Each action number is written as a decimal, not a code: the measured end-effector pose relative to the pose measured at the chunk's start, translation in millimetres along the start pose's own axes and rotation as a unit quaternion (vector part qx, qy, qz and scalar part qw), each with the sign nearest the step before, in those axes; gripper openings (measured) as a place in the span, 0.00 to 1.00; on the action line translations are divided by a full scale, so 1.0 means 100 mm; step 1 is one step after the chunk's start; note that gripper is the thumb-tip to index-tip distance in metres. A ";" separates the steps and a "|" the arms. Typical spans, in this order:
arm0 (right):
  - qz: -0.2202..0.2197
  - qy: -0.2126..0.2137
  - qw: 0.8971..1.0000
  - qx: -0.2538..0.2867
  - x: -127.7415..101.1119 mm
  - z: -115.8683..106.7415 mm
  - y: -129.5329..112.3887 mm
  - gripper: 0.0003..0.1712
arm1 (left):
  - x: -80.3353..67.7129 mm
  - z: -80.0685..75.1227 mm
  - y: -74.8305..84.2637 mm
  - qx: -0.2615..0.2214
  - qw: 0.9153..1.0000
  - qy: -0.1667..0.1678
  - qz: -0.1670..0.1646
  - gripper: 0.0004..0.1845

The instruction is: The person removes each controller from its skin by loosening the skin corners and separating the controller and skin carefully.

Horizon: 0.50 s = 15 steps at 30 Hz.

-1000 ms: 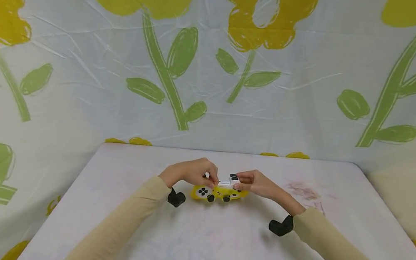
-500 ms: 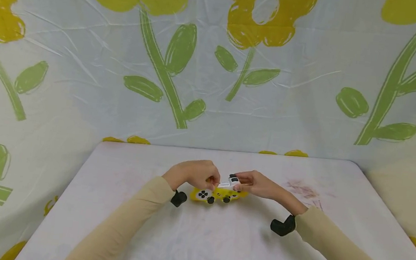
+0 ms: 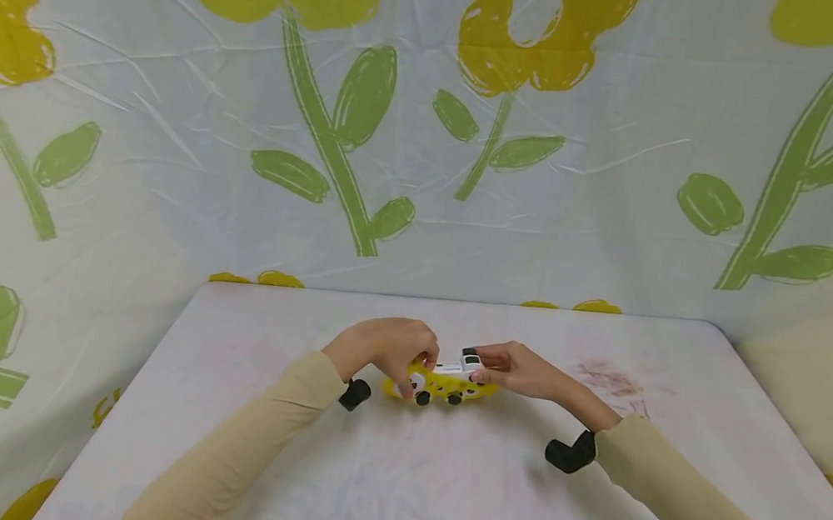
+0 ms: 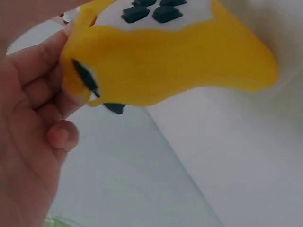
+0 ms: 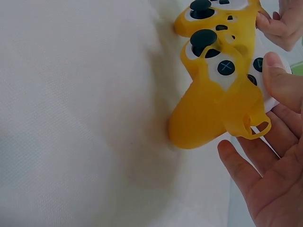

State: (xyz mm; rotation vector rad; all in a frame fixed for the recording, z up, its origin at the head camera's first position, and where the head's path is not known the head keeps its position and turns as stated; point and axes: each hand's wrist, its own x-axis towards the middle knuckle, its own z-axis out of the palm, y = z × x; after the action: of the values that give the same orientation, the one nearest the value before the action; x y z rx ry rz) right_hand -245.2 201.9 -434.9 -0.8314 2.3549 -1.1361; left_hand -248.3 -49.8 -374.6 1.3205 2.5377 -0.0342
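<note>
Mid-desk [image 3: 218, 442], left hand [image 3: 385, 349] gripping yellow cover [image 3: 442, 386], right hand [image 3: 515, 368] pinching white controller [image 3: 461, 365]; best to stretch evenly, steady.

Bright, even light; blurry wrist close-ups

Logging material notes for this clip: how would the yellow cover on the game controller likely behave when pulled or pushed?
The yellow cover probably flexes: a thin loop of it hangs loose at the edge. It looks matte, so likely grippy, not slippery. The controller likely keeps it from collapsing.
</note>
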 end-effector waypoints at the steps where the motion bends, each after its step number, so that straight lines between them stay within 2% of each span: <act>1: 0.002 0.001 1.000 -0.001 0.00 0.00 0.00 0.37 | -0.01 -0.02 0.01 -0.005 1.000 -0.011 -0.005 0.20; 6: 0.003 0.004 1.000 -0.007 -0.01 0.01 -0.01 0.37 | -0.03 -0.10 0.02 -0.033 0.998 -0.049 -0.036 0.22; 11: 0.010 0.008 1.000 -0.013 -0.02 0.01 -0.03 0.37 | -0.02 -0.12 0.00 -0.044 0.996 -0.051 -0.050 0.21; 15: 0.010 0.007 1.000 -0.013 -0.03 0.01 -0.02 0.37 | -0.03 -0.12 -0.03 -0.051 0.997 -0.046 -0.037 0.20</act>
State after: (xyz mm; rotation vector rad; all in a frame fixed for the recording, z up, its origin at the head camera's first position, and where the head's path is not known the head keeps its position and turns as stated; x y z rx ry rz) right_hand -241.9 202.0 -433.3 -0.8088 2.3896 -1.1093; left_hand -252.0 -51.8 -362.7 1.1592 2.4760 0.0196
